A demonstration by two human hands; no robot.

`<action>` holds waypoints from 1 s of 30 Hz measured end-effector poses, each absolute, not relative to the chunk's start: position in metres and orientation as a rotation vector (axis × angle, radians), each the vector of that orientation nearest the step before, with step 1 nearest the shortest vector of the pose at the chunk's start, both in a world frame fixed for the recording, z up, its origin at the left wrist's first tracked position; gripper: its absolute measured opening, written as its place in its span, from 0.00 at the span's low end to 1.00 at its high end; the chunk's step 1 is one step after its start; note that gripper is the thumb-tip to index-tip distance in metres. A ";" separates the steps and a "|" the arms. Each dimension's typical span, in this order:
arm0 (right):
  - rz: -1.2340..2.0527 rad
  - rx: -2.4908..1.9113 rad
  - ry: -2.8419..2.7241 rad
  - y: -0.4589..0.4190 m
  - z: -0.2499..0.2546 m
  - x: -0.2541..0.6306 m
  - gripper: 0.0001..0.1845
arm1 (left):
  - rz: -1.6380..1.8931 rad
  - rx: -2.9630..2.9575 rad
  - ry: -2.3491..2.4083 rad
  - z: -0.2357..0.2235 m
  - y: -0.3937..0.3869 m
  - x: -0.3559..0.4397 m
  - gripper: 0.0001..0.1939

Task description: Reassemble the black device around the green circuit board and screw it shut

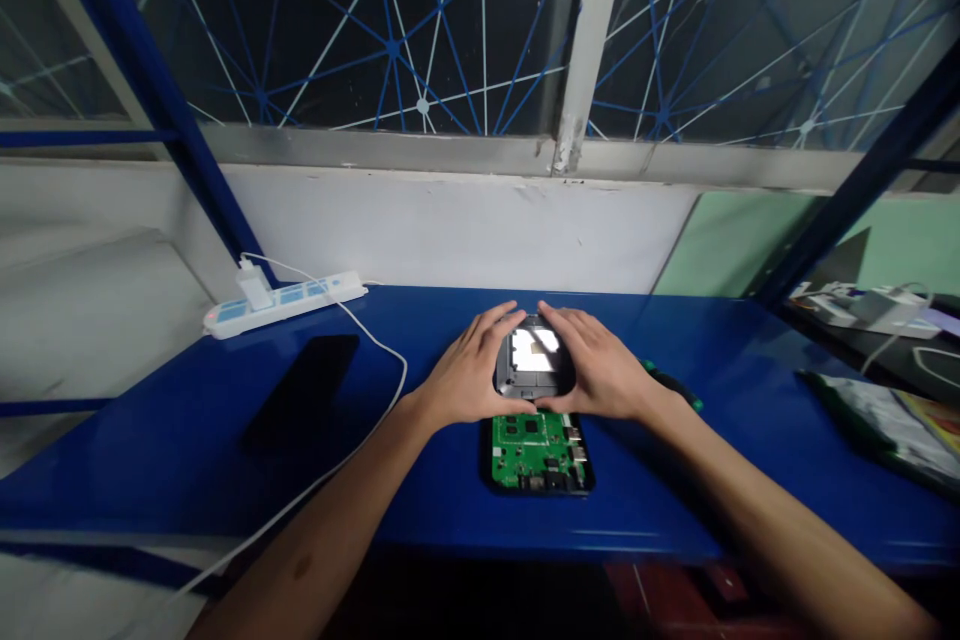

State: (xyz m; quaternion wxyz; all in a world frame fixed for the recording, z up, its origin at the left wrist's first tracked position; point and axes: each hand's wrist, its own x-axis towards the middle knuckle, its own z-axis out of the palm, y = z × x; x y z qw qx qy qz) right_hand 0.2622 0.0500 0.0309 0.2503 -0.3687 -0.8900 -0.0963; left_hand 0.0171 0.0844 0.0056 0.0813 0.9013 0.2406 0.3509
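Both hands cup a small dark square cover [531, 360] on the blue table [420, 480], its shiny inner plate facing up. My left hand [469, 370] wraps its left edge, fingers curved over the far corner. My right hand [600, 365] grips the right edge in the same way. Just in front of them lies an open black device base with a green circuit board [536, 448] exposed.
A black phone [304, 390] lies at the left, its white cable running to a charger in a white power strip [281, 303] by the wall. A green-handled tool [675, 385] sits behind my right wrist. Bags and cables [885, 420] fill the right.
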 end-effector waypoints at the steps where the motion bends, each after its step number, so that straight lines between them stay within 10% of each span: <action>1: -0.260 -1.005 -2.423 0.049 0.031 0.261 0.68 | 1.035 2.694 0.721 0.005 0.084 0.017 0.64; 30: 0.040 -1.057 -2.322 0.052 0.025 0.273 0.67 | 1.220 2.721 0.712 0.009 0.081 0.011 0.52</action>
